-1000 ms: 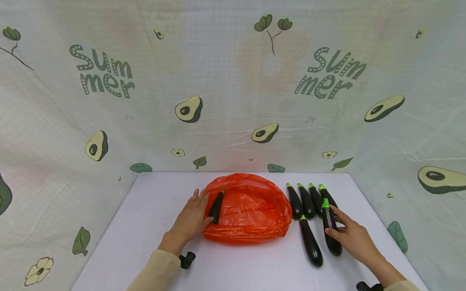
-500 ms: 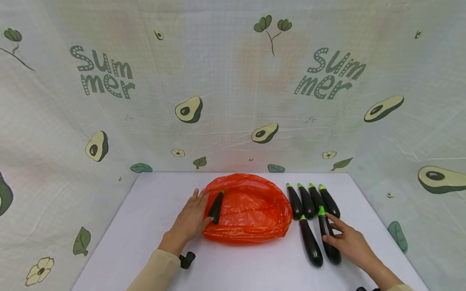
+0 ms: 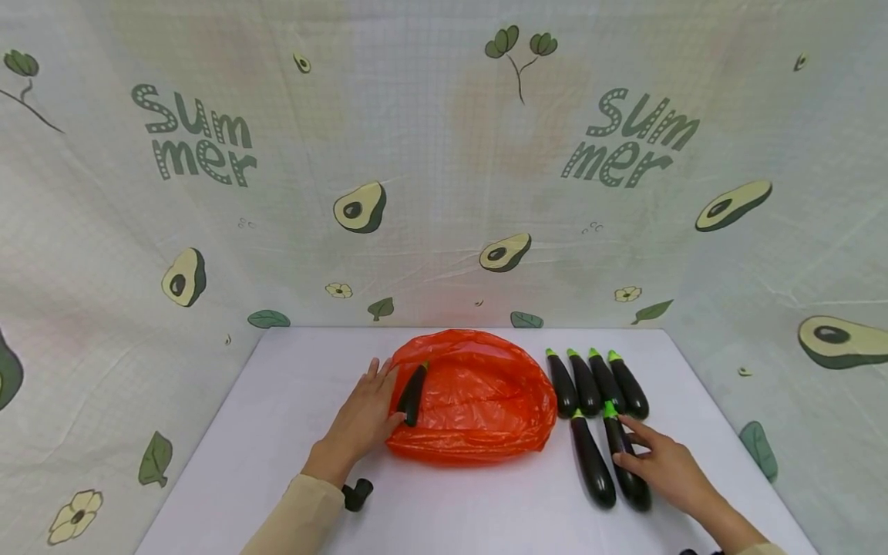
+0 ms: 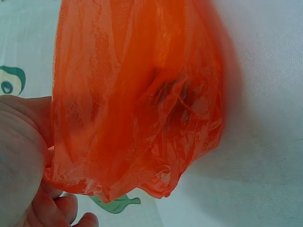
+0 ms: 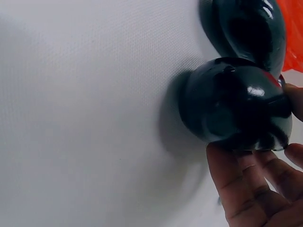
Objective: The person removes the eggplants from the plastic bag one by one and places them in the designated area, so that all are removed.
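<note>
My left hand [image 3: 361,412] holds the left rim of a red plastic bag [image 3: 479,393], its thumb over the edge and its other fingers outside. Inside the bag's left part rests a dark eggplant [image 3: 412,397]; its shape shows dimly through the film in the left wrist view. At the right, my right hand [image 3: 662,470] grips a glossy eggplant [image 5: 232,101] with a bright green cap, thumb on one side and fingers on the other. Its cap points away from me, at the foot of the back row. Another eggplant [image 3: 593,466] lies just left of it.
Several more eggplants [image 3: 562,385] lie side by side in a row behind, right of the bag. The white table [image 3: 291,416] meets a hanging cloth [image 3: 430,154] with avocado and "summer" prints at the back and sides.
My right hand has brought its eggplant toward me and slightly left, down beside the other front eggplant. The left hand and bag have stayed put.
</note>
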A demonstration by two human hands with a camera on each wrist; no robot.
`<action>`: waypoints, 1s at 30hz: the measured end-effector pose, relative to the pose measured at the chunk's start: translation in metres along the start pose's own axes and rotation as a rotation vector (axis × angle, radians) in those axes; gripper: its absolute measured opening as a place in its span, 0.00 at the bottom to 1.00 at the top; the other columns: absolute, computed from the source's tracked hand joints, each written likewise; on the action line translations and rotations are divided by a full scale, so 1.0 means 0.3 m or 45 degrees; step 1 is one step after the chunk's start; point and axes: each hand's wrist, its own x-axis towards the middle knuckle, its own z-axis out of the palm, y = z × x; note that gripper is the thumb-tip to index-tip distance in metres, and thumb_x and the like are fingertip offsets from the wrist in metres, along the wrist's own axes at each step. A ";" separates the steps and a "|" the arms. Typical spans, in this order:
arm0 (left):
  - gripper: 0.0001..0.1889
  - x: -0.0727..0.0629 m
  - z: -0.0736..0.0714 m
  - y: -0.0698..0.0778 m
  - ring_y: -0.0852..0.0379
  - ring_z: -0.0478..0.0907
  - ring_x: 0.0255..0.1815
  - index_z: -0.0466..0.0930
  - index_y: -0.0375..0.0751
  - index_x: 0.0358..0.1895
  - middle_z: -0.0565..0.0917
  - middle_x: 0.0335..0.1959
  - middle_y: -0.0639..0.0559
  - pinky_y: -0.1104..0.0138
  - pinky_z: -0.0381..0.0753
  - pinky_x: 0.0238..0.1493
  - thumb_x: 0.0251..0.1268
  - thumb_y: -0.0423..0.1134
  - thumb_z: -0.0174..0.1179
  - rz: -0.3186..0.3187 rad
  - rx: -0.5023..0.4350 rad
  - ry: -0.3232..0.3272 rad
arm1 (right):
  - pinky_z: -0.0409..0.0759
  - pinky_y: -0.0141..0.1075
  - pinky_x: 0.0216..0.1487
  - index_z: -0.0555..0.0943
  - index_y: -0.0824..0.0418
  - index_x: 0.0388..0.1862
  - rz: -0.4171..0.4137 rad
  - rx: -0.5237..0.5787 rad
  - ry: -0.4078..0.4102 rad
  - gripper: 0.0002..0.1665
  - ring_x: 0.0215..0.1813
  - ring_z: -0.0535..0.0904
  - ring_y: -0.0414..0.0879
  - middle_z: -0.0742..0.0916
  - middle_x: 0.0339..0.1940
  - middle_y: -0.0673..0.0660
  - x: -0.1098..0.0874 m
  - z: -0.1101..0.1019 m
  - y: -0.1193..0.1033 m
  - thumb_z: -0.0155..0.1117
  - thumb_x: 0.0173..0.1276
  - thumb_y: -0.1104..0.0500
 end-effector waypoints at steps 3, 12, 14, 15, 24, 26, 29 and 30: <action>0.48 -0.001 0.003 0.001 0.38 0.47 0.88 0.59 0.35 0.83 0.59 0.85 0.40 0.43 0.57 0.83 0.66 0.48 0.74 -0.007 0.004 -0.006 | 0.88 0.58 0.51 0.70 0.70 0.76 0.000 0.003 -0.001 0.46 0.52 0.90 0.66 0.85 0.60 0.75 0.001 0.003 0.002 0.76 0.67 0.47; 0.48 -0.003 0.005 0.001 0.38 0.48 0.88 0.58 0.35 0.83 0.60 0.85 0.39 0.43 0.59 0.83 0.66 0.48 0.74 -0.001 0.010 0.001 | 0.88 0.58 0.51 0.71 0.71 0.75 0.028 -0.009 -0.033 0.46 0.53 0.89 0.68 0.86 0.59 0.76 0.015 0.011 0.000 0.76 0.66 0.47; 0.48 -0.004 0.006 0.000 0.37 0.49 0.88 0.59 0.35 0.83 0.61 0.85 0.39 0.42 0.59 0.82 0.66 0.48 0.74 -0.001 0.005 0.004 | 0.88 0.58 0.50 0.71 0.72 0.74 0.038 -0.011 -0.042 0.46 0.53 0.89 0.68 0.86 0.59 0.76 0.019 0.012 -0.001 0.76 0.66 0.47; 0.48 -0.003 0.006 0.000 0.38 0.48 0.88 0.59 0.35 0.83 0.60 0.85 0.39 0.43 0.59 0.83 0.66 0.48 0.74 -0.006 0.006 0.000 | 0.88 0.58 0.50 0.71 0.72 0.74 0.041 -0.011 -0.046 0.46 0.53 0.89 0.68 0.86 0.59 0.76 0.021 0.013 -0.001 0.75 0.66 0.47; 0.48 -0.003 0.001 0.001 0.38 0.48 0.88 0.59 0.36 0.83 0.60 0.85 0.39 0.42 0.59 0.82 0.66 0.48 0.74 -0.012 -0.006 -0.004 | 0.88 0.56 0.51 0.73 0.72 0.73 0.077 0.011 -0.056 0.45 0.53 0.89 0.67 0.87 0.57 0.75 0.024 0.014 -0.006 0.74 0.67 0.47; 0.48 -0.003 0.002 0.000 0.38 0.48 0.88 0.59 0.36 0.83 0.60 0.85 0.40 0.43 0.59 0.83 0.66 0.48 0.74 -0.017 -0.011 -0.010 | 0.88 0.56 0.50 0.73 0.72 0.73 0.082 0.013 -0.054 0.44 0.52 0.89 0.66 0.87 0.57 0.74 0.025 0.015 -0.007 0.74 0.67 0.47; 0.48 -0.003 0.001 0.000 0.38 0.48 0.88 0.59 0.36 0.83 0.60 0.85 0.39 0.42 0.59 0.83 0.66 0.48 0.74 -0.015 -0.014 -0.006 | 0.88 0.56 0.50 0.74 0.72 0.72 0.073 0.013 -0.040 0.43 0.52 0.89 0.66 0.87 0.56 0.74 0.027 0.017 -0.005 0.74 0.67 0.47; 0.48 -0.003 0.001 0.000 0.37 0.48 0.88 0.59 0.35 0.83 0.60 0.85 0.39 0.42 0.59 0.82 0.66 0.48 0.74 -0.013 -0.013 -0.002 | 0.88 0.56 0.50 0.74 0.72 0.72 0.065 0.010 -0.035 0.43 0.51 0.89 0.66 0.88 0.56 0.74 0.028 0.017 -0.004 0.74 0.67 0.47</action>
